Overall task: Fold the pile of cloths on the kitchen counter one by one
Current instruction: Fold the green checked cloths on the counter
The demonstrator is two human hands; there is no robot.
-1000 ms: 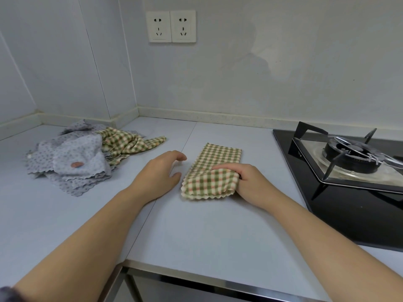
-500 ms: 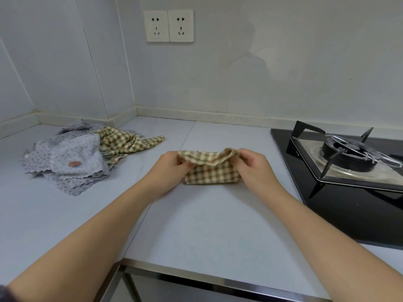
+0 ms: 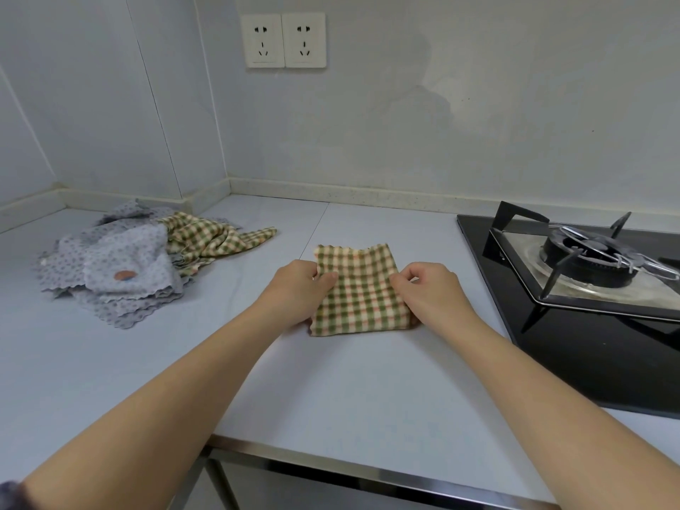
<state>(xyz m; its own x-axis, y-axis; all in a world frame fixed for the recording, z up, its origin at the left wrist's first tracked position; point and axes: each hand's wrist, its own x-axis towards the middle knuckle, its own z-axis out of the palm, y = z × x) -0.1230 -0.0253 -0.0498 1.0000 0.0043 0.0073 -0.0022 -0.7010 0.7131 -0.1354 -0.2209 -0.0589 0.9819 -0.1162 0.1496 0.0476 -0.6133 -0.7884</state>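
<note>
On the pale grey kitchen counter [image 3: 349,392], the pile of cloths [image 3: 121,266] lies at 9 o'clock from the folded checked cloth [image 3: 358,288]. Two wall sockets [image 3: 285,40] are at 12 o'clock. The left hand [image 3: 298,292] pinches the cloth's left edge and the right hand [image 3: 430,288], fingers curled, pinches its right edge. A black gas stove [image 3: 588,259] stands at 3 o'clock.

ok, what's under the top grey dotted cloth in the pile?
Under the top cloth, more grey dotted cloths stick out; a green checked cloth emerges from beneath its right edge. Layer count is hidden.
</note>
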